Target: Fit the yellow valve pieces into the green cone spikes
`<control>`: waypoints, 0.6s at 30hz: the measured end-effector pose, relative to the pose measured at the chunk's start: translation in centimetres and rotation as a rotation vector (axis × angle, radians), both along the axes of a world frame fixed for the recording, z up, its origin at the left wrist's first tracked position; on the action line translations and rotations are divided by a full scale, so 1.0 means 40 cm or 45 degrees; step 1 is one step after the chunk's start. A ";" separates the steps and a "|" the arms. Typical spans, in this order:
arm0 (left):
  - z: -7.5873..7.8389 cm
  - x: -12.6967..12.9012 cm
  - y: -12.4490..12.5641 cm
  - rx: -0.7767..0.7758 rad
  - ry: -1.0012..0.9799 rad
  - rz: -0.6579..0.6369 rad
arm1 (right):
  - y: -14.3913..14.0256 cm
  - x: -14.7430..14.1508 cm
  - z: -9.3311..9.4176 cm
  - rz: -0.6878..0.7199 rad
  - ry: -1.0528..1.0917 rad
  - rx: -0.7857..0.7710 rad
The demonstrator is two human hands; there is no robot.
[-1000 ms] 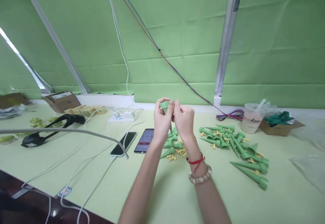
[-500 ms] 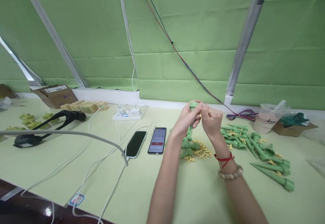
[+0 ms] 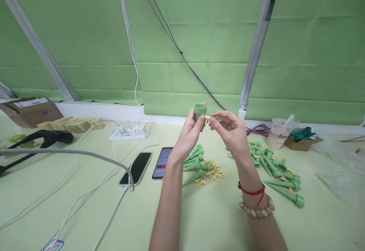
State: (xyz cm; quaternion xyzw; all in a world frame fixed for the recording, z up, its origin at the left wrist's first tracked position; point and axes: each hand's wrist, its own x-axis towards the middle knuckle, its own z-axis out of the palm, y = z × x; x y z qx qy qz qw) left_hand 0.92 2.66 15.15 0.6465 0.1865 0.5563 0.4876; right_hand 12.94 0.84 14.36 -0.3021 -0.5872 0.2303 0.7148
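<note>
My left hand [image 3: 190,128] is closed around a green plastic watering spike [image 3: 200,109], its round threaded mouth facing up; my fingers hide the lower part. A small yellow valve [image 3: 208,118] sticks out from the spike's side, by my left thumb. Thumb and index finger of my right hand [image 3: 229,129] pinch the valve's outer end, with the other fingers loosely curled. Below my hands lie a bunch of green spikes [image 3: 196,163] and a heap of small yellow valves [image 3: 216,172]. More green spikes [image 3: 285,184], with yellow parts among them, lie to the right.
Left of my arms are two phones [image 3: 137,169], a white power strip [image 3: 129,134] and loose white cables [image 3: 94,179]. Further left stand small boxes [image 3: 71,125] and a black strapped device [image 3: 54,137]. A plastic cup [image 3: 276,133] and a small carton [image 3: 302,142] stand at right.
The view has swung to the right. My right hand has opened from a tight fist into a fingertip pinch, and the yellow valve at the spike's side now shows.
</note>
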 end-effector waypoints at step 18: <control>-0.032 0.052 0.049 -0.071 -0.245 0.192 | 0.075 0.007 -0.058 -0.114 0.017 0.022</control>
